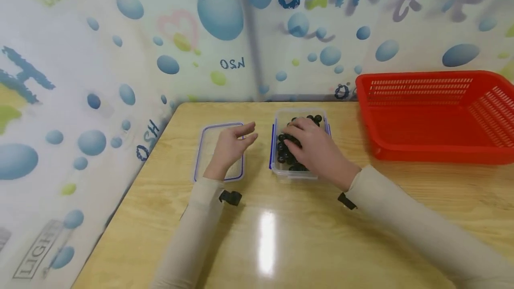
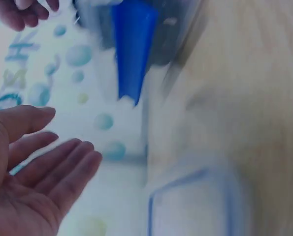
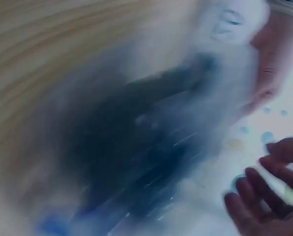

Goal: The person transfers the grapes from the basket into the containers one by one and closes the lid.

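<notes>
A clear plastic box (image 1: 295,175) with blue side latches (image 2: 131,54) stands on the table. Inside it lie several shiny, dark round pieces (image 1: 282,159); their exact kind cannot be told. My right hand (image 1: 317,148) is over the box with bent fingers reaching down towards these pieces. Nothing shows between those fingers (image 3: 254,196) in the right wrist view, where the box is blurred. To the left, a clear lid with a blue seal (image 1: 197,159) lies flat. Above that lid hovers my left hand (image 1: 230,148), its fingers extended and holding nothing.
A red slotted plastic basket (image 1: 437,154) sits at the back right of the wooden table (image 1: 313,244). Patterned wall covering (image 1: 225,12) rises behind the table and along its left side. Dark straps (image 1: 230,197) are on both wrists.
</notes>
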Demonstrator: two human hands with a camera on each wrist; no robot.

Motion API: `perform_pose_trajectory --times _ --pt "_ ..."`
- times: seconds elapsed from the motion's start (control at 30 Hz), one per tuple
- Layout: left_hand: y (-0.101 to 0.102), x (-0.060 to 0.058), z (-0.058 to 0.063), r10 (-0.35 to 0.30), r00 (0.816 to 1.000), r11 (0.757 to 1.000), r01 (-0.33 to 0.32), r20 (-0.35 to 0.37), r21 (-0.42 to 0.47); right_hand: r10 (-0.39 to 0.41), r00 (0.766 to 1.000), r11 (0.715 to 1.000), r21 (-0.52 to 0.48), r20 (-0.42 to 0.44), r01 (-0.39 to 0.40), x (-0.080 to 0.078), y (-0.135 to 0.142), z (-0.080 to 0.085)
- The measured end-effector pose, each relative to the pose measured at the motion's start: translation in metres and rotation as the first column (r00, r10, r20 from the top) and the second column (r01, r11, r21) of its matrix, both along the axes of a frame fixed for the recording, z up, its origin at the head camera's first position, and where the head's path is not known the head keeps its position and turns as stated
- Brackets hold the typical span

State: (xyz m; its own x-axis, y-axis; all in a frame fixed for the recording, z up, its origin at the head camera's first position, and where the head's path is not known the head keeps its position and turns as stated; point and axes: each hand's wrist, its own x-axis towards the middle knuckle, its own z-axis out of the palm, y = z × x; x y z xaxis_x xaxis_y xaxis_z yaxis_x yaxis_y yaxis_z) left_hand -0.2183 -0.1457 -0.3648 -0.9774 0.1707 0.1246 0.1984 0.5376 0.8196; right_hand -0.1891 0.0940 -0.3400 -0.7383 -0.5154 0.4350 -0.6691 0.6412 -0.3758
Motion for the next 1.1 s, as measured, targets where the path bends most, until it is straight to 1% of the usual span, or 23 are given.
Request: perform_pose_trajectory --times 0.03,0.07,0.1,0.13,0.17,0.2,0.27,0.3,0.33,0.37,0.4,0.43,0.47,0.5,0.57,0.63,0.7,0.73,0.77,0.83,0.93,1.0,1.1 --pt "-0.003 -0.001 0.005 0.035 0.999 0.999 -0.035 -0.001 0.004 -0.022 0.995 0.999 -0.041 0.102 0.026 -0.003 -0.008 0.008" --pt "-0.007 -0.003 0.01 0.072 0.997 0.997 -0.072 -0.006 -0.006 -0.039 0.977 0.996 -0.076 0.21 0.056 -0.008 -0.016 0.016" --pt "-0.01 -0.005 0.015 0.101 0.995 0.995 -0.101 -0.006 -0.007 -0.05 0.946 0.991 -0.104 0.319 0.088 -0.015 -0.024 0.023" --pt "-0.013 -0.008 0.02 0.128 0.992 0.992 -0.128 -0.005 -0.01 -0.05 0.9 0.984 -0.135 0.434 0.12 -0.023 -0.032 0.029" --pt "-0.017 -0.01 0.026 0.149 0.989 0.989 -0.149 0.008 -0.006 -0.033 0.841 0.974 -0.17 0.541 0.148 -0.032 -0.04 0.034" --pt "-0.02 -0.013 0.031 0.169 0.985 0.986 -0.169 0.027 -0.001 -0.004 0.774 0.961 -0.211 0.633 0.178 -0.041 -0.046 0.038" --pt "-0.027 -0.018 0.04 0.192 0.978 0.981 -0.193 0.082 0.015 0.049 0.639 0.924 -0.277 0.768 0.262 -0.059 -0.056 0.042" --pt "-0.031 -0.02 0.043 0.195 0.973 0.98 -0.199 0.12 0.024 0.079 0.574 0.901 -0.305 0.815 0.309 -0.067 -0.06 0.042" --pt "-0.035 -0.022 0.046 0.199 0.967 0.978 -0.206 0.16 0.027 0.111 0.516 0.875 -0.329 0.849 0.354 -0.074 -0.063 0.041" --pt "-0.041 -0.024 0.047 0.203 0.959 0.977 -0.213 0.197 0.027 0.137 0.471 0.853 -0.346 0.871 0.391 -0.079 -0.066 0.039" --pt "-0.046 -0.026 0.047 0.212 0.95 0.975 -0.221 0.227 0.015 0.146 0.434 0.837 -0.345 0.889 0.424 -0.083 -0.069 0.037" --pt "-0.053 -0.027 0.046 0.22 0.942 0.974 -0.227 0.252 0.001 0.144 0.409 0.831 -0.334 0.901 0.444 -0.085 -0.072 0.035" --pt "-0.059 -0.027 0.046 0.232 0.934 0.972 -0.234 0.27 -0.024 0.136 0.388 0.836 -0.316 0.912 0.45 -0.086 -0.075 0.032" --pt "-0.066 -0.026 0.044 0.247 0.927 0.969 -0.242 0.282 -0.054 0.121 0.38 0.841 -0.298 0.917 0.451 -0.085 -0.08 0.028" --pt "-0.08 -0.024 0.04 0.285 0.911 0.958 -0.264 0.299 -0.108 0.055 0.386 0.864 -0.238 0.921 0.444 -0.081 -0.092 0.02" --pt "-0.093 -0.02 0.035 0.323 0.892 0.945 -0.29 0.316 -0.149 -0.034 0.41 0.889 -0.16 0.912 0.429 -0.075 -0.105 0.01" --pt "-0.105 -0.018 0.028 0.363 0.87 0.93 -0.316 0.334 -0.188 -0.124 0.436 0.9 -0.085 0.891 0.428 -0.071 -0.119 -0.001" --pt "-0.11 -0.017 0.025 0.378 0.859 0.924 -0.327 0.344 -0.201 -0.163 0.445 0.905 -0.047 0.881 0.423 -0.07 -0.125 -0.005" --pt "-0.114 -0.017 0.021 0.393 0.85 0.917 -0.336 0.35 -0.213 -0.186 0.446 0.906 -0.023 0.875 0.423 -0.069 -0.13 -0.01" --pt "-0.12 -0.016 0.016 0.427 0.831 0.901 -0.355 0.356 -0.25 -0.22 0.445 0.898 0.001 0.868 0.441 -0.068 -0.137 -0.015" --pt "-0.126 -0.015 0.011 0.453 0.81 0.887 -0.369 0.372 -0.276 -0.229 0.432 0.878 -0.006 0.872 0.478 -0.064 -0.143 -0.018" --pt "-0.128 -0.015 0.009 0.466 0.796 0.882 -0.383 0.387 -0.274 -0.205 0.411 0.855 -0.042 0.888 0.517 -0.062 -0.143 -0.018" --pt "-0.131 -0.016 0.007 0.461 0.784 0.887 -0.401 0.415 -0.228 -0.153 0.375 0.813 -0.1 0.914 0.574 -0.06 -0.143 -0.02"
